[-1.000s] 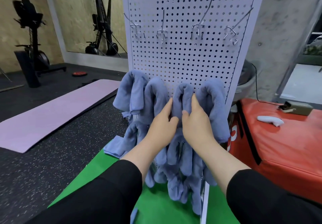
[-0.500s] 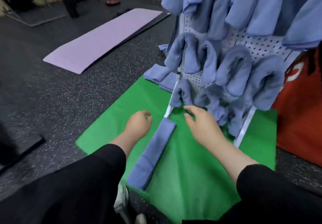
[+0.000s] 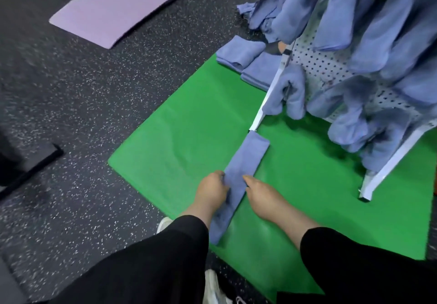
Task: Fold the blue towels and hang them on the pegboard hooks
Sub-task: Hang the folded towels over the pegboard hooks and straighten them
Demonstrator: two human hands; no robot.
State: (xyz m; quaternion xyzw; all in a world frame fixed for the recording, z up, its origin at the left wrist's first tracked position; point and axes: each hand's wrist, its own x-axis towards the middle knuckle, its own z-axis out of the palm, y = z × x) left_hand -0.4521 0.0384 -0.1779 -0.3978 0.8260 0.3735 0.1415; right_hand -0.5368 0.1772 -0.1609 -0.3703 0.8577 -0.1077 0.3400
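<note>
Both hands, left hand [image 3: 212,191] and right hand [image 3: 261,193], now pinch the long folded blue towel strip [image 3: 238,180] at lower centre on the green mat [image 3: 184,138], having left the hung towels; presumably the next one to hang.

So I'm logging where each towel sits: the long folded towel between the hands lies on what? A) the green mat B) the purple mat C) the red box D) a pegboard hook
A: the long folded towel lies flat on the green mat, with the left hand and right hand at its sides.
</note>
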